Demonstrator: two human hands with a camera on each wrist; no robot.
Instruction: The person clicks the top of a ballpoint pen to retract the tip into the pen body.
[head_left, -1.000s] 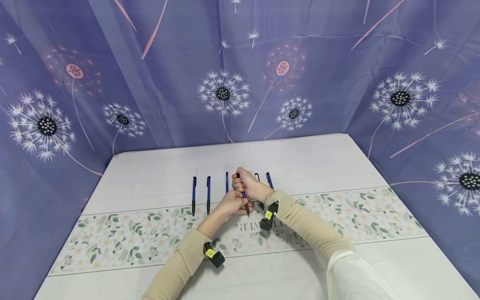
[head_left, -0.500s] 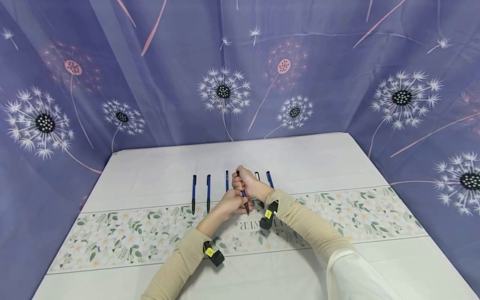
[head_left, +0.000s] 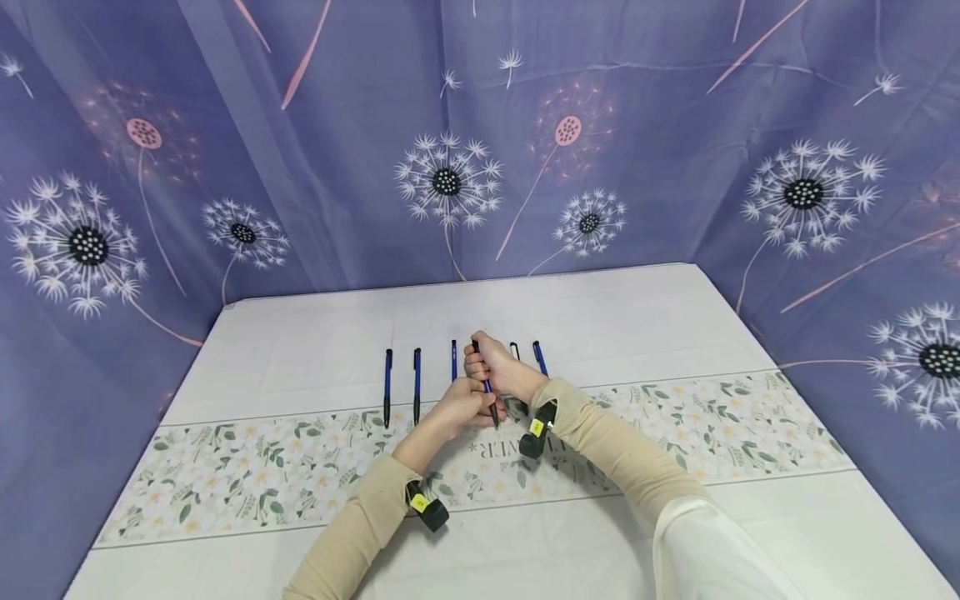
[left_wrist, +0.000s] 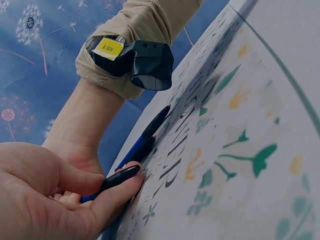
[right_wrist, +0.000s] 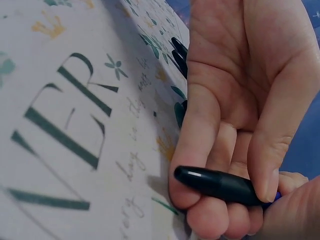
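Both hands hold one blue pen [head_left: 487, 387] with a black grip, over the printed band of the table. My left hand [head_left: 461, 405] pinches its black front part between thumb and fingers; the left wrist view shows the dark grip [left_wrist: 120, 177] there. Farther up the barrel, my right hand [head_left: 495, 367] curls round the rear end, thumb near the top. In the right wrist view the pen's black tip [right_wrist: 215, 185] sticks out past the left fingers. Beside the hands lie a blue pen [head_left: 453, 358], partly hidden, and a white-and-black pen [head_left: 514, 352], mostly covered by the right hand.
Two blue pens, one outermost [head_left: 387, 387] and one nearer [head_left: 417, 386], lie to the left. Another blue pen [head_left: 539, 357] lies on the right, partly behind the wrist. The white table [head_left: 300, 342] has a floral band across it, and a purple curtain [head_left: 337, 167] surrounds its back and sides.
The head view has shifted very slightly. Both hands keep the same hold on the pen, with no clear movement.
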